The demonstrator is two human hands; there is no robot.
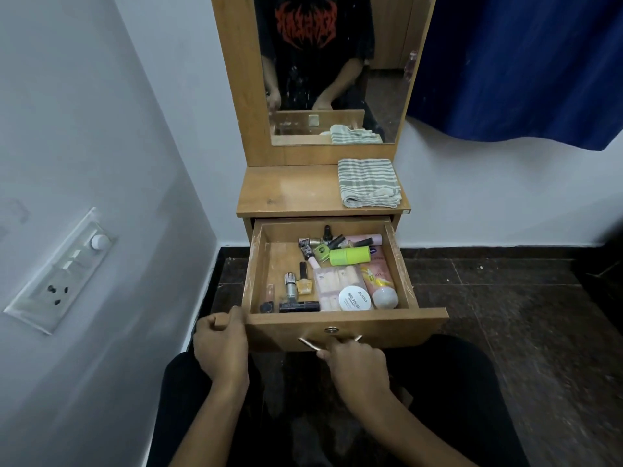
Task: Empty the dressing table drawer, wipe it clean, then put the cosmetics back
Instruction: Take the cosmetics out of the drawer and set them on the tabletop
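drawer point(337, 323) open and full, nothing emptied yet.

my right hand point(359, 364) is curled around the metal handle point(310, 343), my left hand point(220, 345) clamped on the front's left corner; beyond lie jumbled cosmetics point(344, 274), mostly right, and a folded striped cloth point(369, 182) unused on the tabletop point(286, 190).

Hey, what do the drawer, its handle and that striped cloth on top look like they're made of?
Drawer: probably laminated wood board, matte tan with a printed-looking grain; whitish scuffs along its side walls.
Handle: looks like metal, a thin bar with a bright sheen, held by the right hand.
Striped cloth: soft woven fabric, likely cotton, folded with limp, rumpled edges.
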